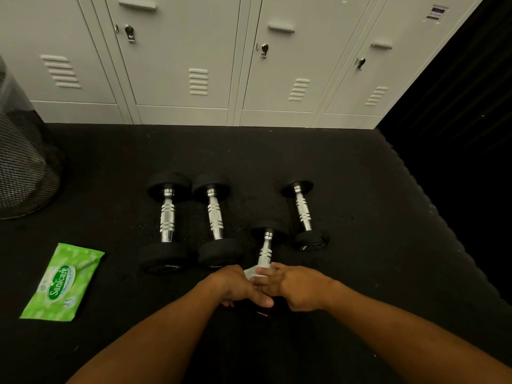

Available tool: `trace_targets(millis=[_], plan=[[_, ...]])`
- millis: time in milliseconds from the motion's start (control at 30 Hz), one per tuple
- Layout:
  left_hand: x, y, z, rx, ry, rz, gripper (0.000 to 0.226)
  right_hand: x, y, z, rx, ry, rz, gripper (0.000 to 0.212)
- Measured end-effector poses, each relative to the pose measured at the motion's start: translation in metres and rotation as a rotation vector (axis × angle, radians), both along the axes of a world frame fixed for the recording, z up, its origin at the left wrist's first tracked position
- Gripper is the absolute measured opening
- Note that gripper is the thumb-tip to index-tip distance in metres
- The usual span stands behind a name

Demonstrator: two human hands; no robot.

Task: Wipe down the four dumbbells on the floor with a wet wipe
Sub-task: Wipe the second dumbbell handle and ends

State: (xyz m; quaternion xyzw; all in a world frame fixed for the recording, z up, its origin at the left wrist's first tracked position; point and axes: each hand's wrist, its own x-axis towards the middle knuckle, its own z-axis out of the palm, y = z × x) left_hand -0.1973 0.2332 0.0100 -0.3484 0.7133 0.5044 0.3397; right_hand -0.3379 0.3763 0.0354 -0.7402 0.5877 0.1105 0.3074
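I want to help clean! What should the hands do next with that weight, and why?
Probably slide the white wipe up the third dumbbell's shiny handle. Both the left hand and right hand sit at its near end, and the handle beyond lies uncovered.

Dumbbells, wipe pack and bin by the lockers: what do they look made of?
Dumbbells: shiny chromed metal handles with grooved rings; matte black ends, probably rubber. Wipe pack: glossy green plastic film, creased. Bin: black wire mesh, likely metal.

A single head-worn wide-angle view looks forward and steeply down at the floor (346,189), close above the forearms, facing the lockers (182,56).
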Motion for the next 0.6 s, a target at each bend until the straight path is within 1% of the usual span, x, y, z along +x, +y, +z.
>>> trace_targets(millis=[67, 167, 233, 267, 333, 400, 500, 600], plan=[[-0.001, 0.002, 0.003, 0.008, 0.015, -0.024, 0.075, 0.003, -0.015, -0.002, -0.006, 0.042, 0.041, 0.062], [-0.003, 0.003, 0.001, -0.02, 0.008, -0.029, 0.088, 0.012, -0.042, -0.009, 0.013, 0.205, 0.148, 0.036], [-0.005, 0.003, 0.0, -0.019, -0.005, -0.036, 0.092, 0.02, -0.055, -0.011, 0.102, 0.34, 0.2, 0.033], [-0.005, 0.003, -0.001, -0.019, -0.013, -0.04, 0.092, 0.023, -0.06, -0.011, 0.14, 0.376, 0.211, 0.033], [-0.005, 0.003, 0.0, -0.023, -0.018, -0.042, 0.091, 0.025, -0.066, -0.009, 0.171, 0.386, 0.22, 0.032], [-0.005, 0.004, -0.002, -0.024, -0.017, -0.036, 0.092, 0.021, -0.063, -0.008, 0.127, 0.346, 0.226, 0.029], [-0.002, 0.003, -0.002, -0.017, -0.021, -0.016, 0.097, 0.012, -0.042, -0.013, -0.038, 0.155, 0.151, 0.027], [-0.002, 0.003, -0.001, -0.021, -0.027, -0.008, 0.103, 0.008, -0.016, -0.01, -0.087, -0.022, 0.032, 0.047]])
